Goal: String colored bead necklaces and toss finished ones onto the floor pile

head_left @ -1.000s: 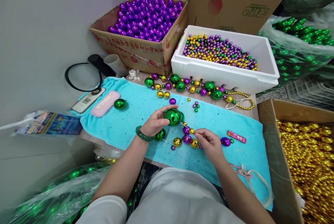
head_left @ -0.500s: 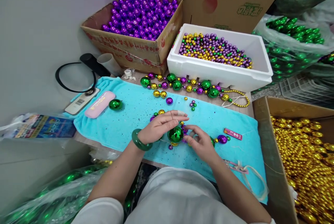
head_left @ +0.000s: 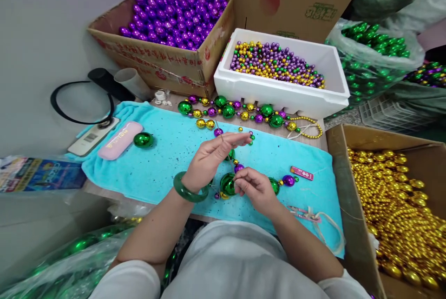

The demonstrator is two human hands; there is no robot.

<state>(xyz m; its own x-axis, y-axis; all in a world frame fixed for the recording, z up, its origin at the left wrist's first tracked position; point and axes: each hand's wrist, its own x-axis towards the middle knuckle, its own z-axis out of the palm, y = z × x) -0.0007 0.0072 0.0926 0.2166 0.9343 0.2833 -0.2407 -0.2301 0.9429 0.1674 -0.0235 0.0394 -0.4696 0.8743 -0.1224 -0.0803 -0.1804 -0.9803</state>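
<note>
My left hand (head_left: 212,157), with a green bangle (head_left: 188,190) on its wrist, is raised over the turquoise towel (head_left: 167,159) and pinches a thin needle or thread that runs up and down from its fingertips. My right hand (head_left: 252,187) is closed on the string just below, beside a large green ball (head_left: 227,184) threaded on it. Purple, gold and green beads of the same string lie around the hands, with a purple one (head_left: 288,180) to the right. A finished bead string (head_left: 244,115) lies along the towel's far edge.
A cardboard box of purple balls (head_left: 174,15) and a white foam box of small mixed beads (head_left: 278,64) stand behind. A box of gold balls (head_left: 393,206) is at right, bags of green balls (head_left: 369,52) beyond. A loose green ball (head_left: 142,140), pink case (head_left: 120,134) and red tag (head_left: 301,173) lie on the towel.
The large green ball went from my left hand down onto the towel. My left hand then rose, pulling the thread up, while my right hand moved left to the ball. The view drifted right.
</note>
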